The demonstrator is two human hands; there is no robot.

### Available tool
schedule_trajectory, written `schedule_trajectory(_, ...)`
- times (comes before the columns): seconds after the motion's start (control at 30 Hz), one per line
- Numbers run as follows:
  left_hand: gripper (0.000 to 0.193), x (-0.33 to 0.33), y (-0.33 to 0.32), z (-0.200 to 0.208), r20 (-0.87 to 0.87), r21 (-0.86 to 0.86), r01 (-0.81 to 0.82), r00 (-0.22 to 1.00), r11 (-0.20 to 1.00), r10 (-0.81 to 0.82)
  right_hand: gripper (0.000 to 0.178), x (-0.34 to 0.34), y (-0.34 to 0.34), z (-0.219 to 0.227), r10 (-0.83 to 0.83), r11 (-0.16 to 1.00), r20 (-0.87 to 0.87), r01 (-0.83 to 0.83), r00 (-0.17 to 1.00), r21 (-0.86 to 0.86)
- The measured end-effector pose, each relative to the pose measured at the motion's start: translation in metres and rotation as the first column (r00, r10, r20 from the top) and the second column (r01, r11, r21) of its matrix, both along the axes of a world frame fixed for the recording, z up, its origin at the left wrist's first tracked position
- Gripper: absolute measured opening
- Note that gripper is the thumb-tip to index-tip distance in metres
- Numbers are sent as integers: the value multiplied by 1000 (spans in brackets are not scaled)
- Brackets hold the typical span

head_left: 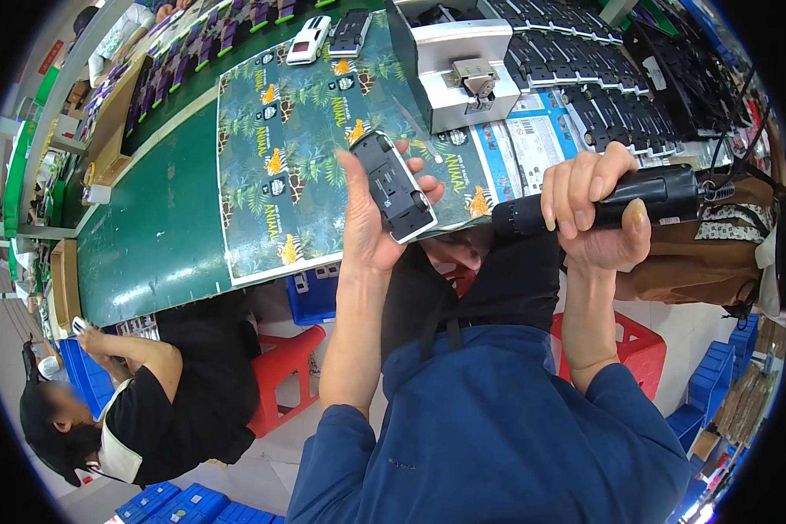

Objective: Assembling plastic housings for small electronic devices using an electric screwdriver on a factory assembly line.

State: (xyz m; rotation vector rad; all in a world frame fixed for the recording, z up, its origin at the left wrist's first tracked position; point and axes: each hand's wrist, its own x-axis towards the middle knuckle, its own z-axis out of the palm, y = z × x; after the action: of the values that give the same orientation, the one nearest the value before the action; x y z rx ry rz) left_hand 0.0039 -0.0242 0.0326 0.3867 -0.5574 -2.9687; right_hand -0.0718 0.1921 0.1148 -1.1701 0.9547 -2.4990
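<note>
The left hand (372, 231) cradles the upturned car (391, 185) over the mat's (313, 179) near edge, its shell probably light, stiff and slightly slick, best held by its long sides, while the right hand (596, 210) grips the likely heavier driver (664, 195) around its barrel.

1. Toy car (391, 185): black underside, white edging.
2. Cylindrical tool (672, 194): black.
3. Printed sheet (313, 144): dark teal ground, paler leaf fronds, orange animal figures, yellow lettering, brown-patched giraffe pattern.
4. Worktable (162, 218): green, unpatterned.
5. Metal fixture (437, 92): silver-grey.
6. Second toy car (308, 40): white, reddish patch.
7. Wearer's top (498, 428): mostly plain blue.
8. Right-hand stool (642, 354): red.
</note>
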Motion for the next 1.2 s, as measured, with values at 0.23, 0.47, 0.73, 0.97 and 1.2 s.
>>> schedule_trajectory(0.23,95,1,-8,4,-44,-191,-40,999,981,32,30,4,-13,-3,19,1000,15,-19,1000,7)
schedule_trajectory(0.47,82,-20,-78,15,-386,-761,-314,922,-568,7,30,9,-12,-1,-44,998,37,43,998,38)
schedule_trajectory(0.73,100,58,-206,26,1,-170,109,994,-979,110,33,1,6,-9,-33,996,13,32,999,86)
schedule_trajectory(0.97,65,98,-187,-2,-467,-455,-41,862,-889,199,32,-8,15,-14,-14,996,41,10,999,91)
schedule_trajectory(1.2,34,8,3,-12,-438,-845,-360,890,-396,127,31,-6,35,-3,67,997,54,-65,996,-50)
